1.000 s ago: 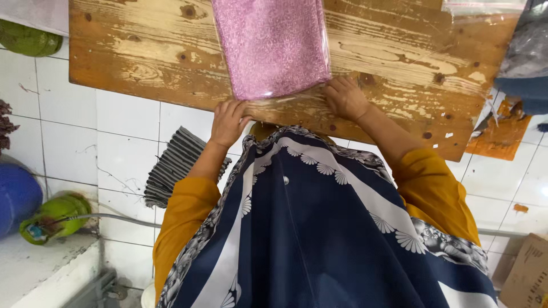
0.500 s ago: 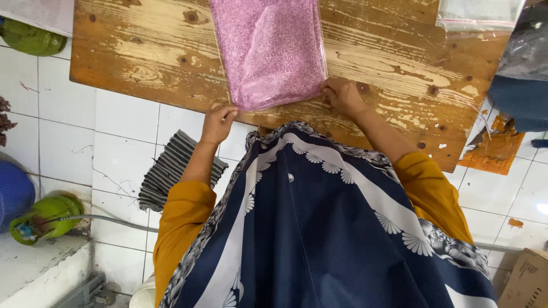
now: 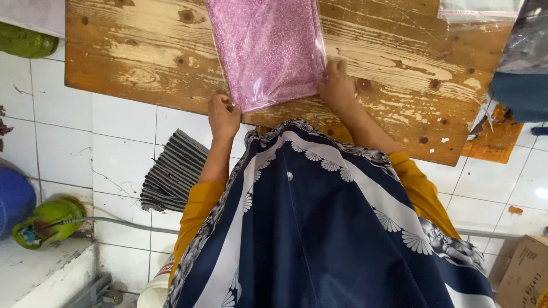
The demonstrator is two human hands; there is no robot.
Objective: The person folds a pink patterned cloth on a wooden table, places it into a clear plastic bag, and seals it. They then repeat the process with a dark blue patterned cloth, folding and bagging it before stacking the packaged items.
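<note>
A pink patterned fabric in a clear plastic bag lies on a worn wooden table. My left hand pinches the bag's near left corner at the table edge. My right hand grips the near right corner, fingers on top of the plastic. Both sleeves are mustard yellow, and a navy scarf with white fan patterns hangs below my arms.
A striped grey folded cloth lies on the white tiled floor. A green gas cylinder with a hose and a blue container stand left. More bagged fabrics sit at the table's right. A cardboard box is lower right.
Both hands have shifted along the bag's near edge, the left one sliding up to the corner; the bag now lies more tilted on the table.
</note>
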